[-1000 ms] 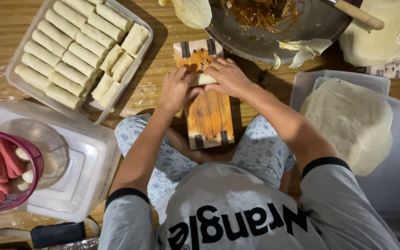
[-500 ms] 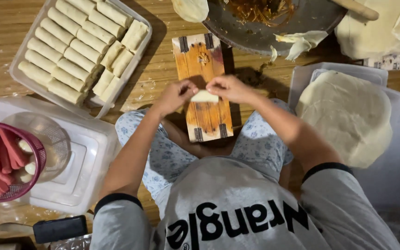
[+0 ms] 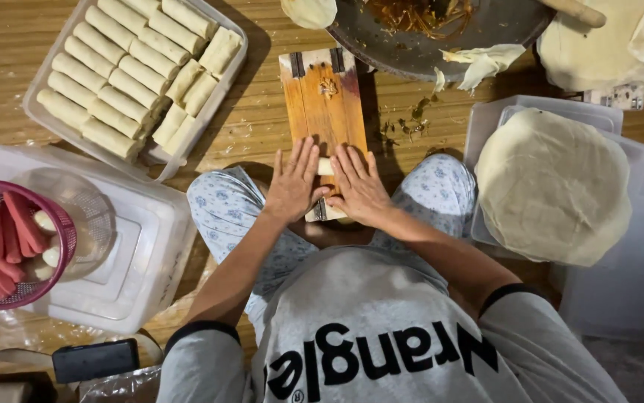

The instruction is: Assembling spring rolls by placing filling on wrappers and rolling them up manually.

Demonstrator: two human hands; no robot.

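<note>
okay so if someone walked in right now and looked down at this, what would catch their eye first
Probably the left hand and right hand pressed flat, side by side, over a pale roll on the orange wooden board at centre. Next, the clear tray of neatly lined finished rolls at upper left, and the stack of round wrappers at right.

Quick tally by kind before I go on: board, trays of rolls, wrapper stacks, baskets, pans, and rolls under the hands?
Wooden board: 1
Tray of finished rolls: 1
Stack of round wrappers: 1
Pink basket: 1
Metal pan: 1
Roll under left hand and right hand: 1
Total: 6
</note>
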